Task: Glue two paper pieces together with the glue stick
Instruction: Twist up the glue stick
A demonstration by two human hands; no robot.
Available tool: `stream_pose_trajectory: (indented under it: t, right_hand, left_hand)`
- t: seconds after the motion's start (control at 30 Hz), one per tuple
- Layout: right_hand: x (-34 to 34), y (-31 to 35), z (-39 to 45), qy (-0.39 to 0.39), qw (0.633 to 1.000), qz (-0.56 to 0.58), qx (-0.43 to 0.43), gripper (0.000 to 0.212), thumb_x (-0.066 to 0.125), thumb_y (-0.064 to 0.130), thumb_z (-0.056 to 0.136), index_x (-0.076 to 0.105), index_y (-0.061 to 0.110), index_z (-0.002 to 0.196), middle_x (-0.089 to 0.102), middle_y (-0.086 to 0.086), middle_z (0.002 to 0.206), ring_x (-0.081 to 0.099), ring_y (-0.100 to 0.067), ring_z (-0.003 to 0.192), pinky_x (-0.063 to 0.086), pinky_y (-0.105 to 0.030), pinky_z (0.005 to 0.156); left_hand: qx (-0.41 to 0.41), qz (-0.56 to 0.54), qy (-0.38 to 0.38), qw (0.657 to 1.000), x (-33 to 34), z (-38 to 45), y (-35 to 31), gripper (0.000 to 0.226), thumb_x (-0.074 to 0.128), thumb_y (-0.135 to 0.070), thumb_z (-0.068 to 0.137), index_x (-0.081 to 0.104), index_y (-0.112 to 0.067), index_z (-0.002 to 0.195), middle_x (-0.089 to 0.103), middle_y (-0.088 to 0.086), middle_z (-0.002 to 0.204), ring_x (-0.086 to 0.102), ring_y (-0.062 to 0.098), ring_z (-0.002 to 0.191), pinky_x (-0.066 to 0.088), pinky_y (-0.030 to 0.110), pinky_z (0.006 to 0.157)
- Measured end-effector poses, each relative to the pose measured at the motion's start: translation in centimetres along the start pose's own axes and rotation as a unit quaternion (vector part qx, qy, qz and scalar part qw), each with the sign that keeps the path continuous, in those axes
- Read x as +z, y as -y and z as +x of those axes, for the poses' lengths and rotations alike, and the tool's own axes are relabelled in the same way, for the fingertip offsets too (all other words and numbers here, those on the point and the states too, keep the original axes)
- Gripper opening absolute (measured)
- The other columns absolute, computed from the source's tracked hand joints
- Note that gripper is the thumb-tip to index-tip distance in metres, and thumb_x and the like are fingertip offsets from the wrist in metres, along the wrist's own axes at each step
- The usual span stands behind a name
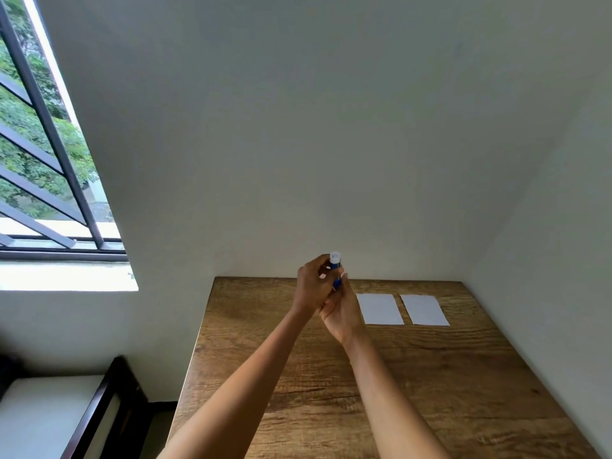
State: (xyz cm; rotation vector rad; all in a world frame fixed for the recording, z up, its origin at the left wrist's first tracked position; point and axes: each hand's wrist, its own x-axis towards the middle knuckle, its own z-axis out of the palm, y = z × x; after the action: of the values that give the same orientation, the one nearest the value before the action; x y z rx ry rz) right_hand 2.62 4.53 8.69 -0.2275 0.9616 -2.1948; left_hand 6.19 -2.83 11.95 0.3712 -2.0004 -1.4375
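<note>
Right now both hands are raised together above the far part of the wooden table (430, 392), and the glue stick (335, 267) is caught between them. The left hand (313, 286) has its fingers curled round the upper part of the blue tube, close under the white end that points up toward the wall. The right hand (341, 313) sits just below and partly behind it, fingers wrapped round the lower part of the tube, palm turned up and toward the left hand. The two hands touch each other around the stick, which stands nearly upright with a slight lean. I cannot tell whether the white end is a cap or the bare glue.

Just to the right of the hands, two white paper pieces lie flat on the table. The nearer paper piece (381, 309) is just beside the right hand, and the farther paper piece (425, 310) lies beyond it, with a narrow strip of wood showing between them. Neither hand touches them.

Well off to the left of the hands there is a barred window (43, 144) with green trees outside, and below it, low down, a dark-framed bed (49, 419) with a pale top.
</note>
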Motion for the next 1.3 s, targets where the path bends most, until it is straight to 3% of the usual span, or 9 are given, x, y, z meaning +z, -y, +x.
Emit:
stream_pose_trajectory:
  t: [0.07,0.13,0.3,0.47,0.6,0.67,0.87,1.13,1.3]
  right_hand:
    - [-0.1,-0.3,-0.4,0.021,0.999,0.038,-0.016,0.039,0.033,0.033,0.099,0.069,0.018,0.099,0.072,0.0,0.084,0.066,-0.008,0.073,0.053,-0.021,0.059]
    - [-0.3,-0.4,-0.5,0.022,0.998,0.045,-0.026,0.039,0.035,0.031,0.098,0.072,0.019,0.092,0.068,0.001,0.075,0.061,-0.008,0.066,0.049,-0.02,0.058]
    - [0.0,0.9,0.0,-0.011,0.999,0.032,-0.031,0.04,0.044,0.043,0.091,0.073,0.019,0.077,0.065,0.003,0.061,0.056,-0.007,0.052,0.043,-0.019,0.048]
    - [0.0,0.6,0.2,0.009,0.999,0.033,-0.023,0.038,0.034,0.036,0.098,0.067,0.017,0.1,0.073,-0.001,0.087,0.068,-0.01,0.077,0.053,-0.023,0.06]
    - [-0.2,0.2,-0.2,-0.002,0.999,0.027,-0.029,0.033,0.041,0.032,0.094,0.072,0.02,0.089,0.066,0.002,0.071,0.061,-0.009,0.065,0.049,-0.023,0.06]
    - [-0.4,0.5,-0.3,-0.002,0.999,0.029,-0.024,0.034,0.043,0.037,0.092,0.072,0.02,0.092,0.066,0.001,0.074,0.06,-0.01,0.067,0.046,-0.024,0.061]
    - [-0.6,0.9,-0.1,0.011,0.999,0.03,0.0,0.042,0.033,0.037,0.098,0.071,0.02,0.1,0.073,-0.002,0.096,0.069,-0.012,0.087,0.056,-0.025,0.069]
    - [-2.3,0.0,0.0,0.024,0.998,0.054,-0.011,0.03,0.045,0.031,0.092,0.07,0.013,0.095,0.068,0.0,0.07,0.062,-0.006,0.057,0.05,-0.017,0.048]
    - [-2.7,0.9,0.8,-0.075,0.996,-0.048,0.005,0.029,0.043,0.031,0.096,0.065,0.014,0.086,0.06,0.001,0.065,0.052,-0.008,0.057,0.042,-0.017,0.046]
  left_hand:
    - [-0.012,-0.017,-0.019,1.0,0.0,0.2,0.0,0.01,0.065,-0.014,0.086,0.067,-0.008,0.093,0.068,0.0,0.081,0.063,0.009,0.073,0.049,0.016,0.066]
    - [-0.01,-0.007,-0.013,1.0,-0.1,0.4,0.0,0.009,0.065,-0.016,0.086,0.066,-0.009,0.091,0.067,-0.003,0.076,0.059,0.004,0.063,0.047,0.014,0.059]
    - [0.01,0.001,0.017,1.0,0.3,0.7,-1.0,0.008,0.063,-0.015,0.086,0.066,-0.014,0.094,0.067,-0.005,0.078,0.062,0.005,0.067,0.05,0.013,0.061]
    - [-0.008,-0.014,-0.002,1.0,0.0,1.0,-0.6,0.012,0.063,-0.01,0.086,0.066,-0.01,0.097,0.066,-0.004,0.081,0.059,0.001,0.069,0.045,0.005,0.061]
    - [-0.008,-0.009,0.005,1.0,-0.2,0.7,-0.4,0.015,0.064,-0.01,0.084,0.066,-0.011,0.099,0.067,-0.002,0.082,0.059,-0.001,0.064,0.045,0.006,0.057]
    - [0.004,-0.005,0.015,1.0,0.0,0.4,-0.5,0.015,0.064,-0.011,0.084,0.065,-0.013,0.099,0.066,-0.004,0.079,0.058,-0.004,0.06,0.046,0.007,0.056]
    - [0.023,-0.013,0.017,0.999,0.0,0.1,-0.4,0.021,0.064,-0.003,0.083,0.066,-0.01,0.103,0.067,-0.003,0.092,0.061,0.003,0.081,0.046,0.004,0.07]
    - [0.042,0.011,0.024,0.999,0.0,-1.2,0.2,0.02,0.064,-0.009,0.084,0.066,-0.013,0.104,0.067,-0.008,0.089,0.063,0.0,0.081,0.047,0.006,0.068]
    - [0.074,0.03,0.058,0.995,0.8,-2.1,0.0,0.021,0.064,-0.006,0.083,0.065,-0.012,0.103,0.07,0.0,0.092,0.064,0.005,0.082,0.049,0.009,0.07]
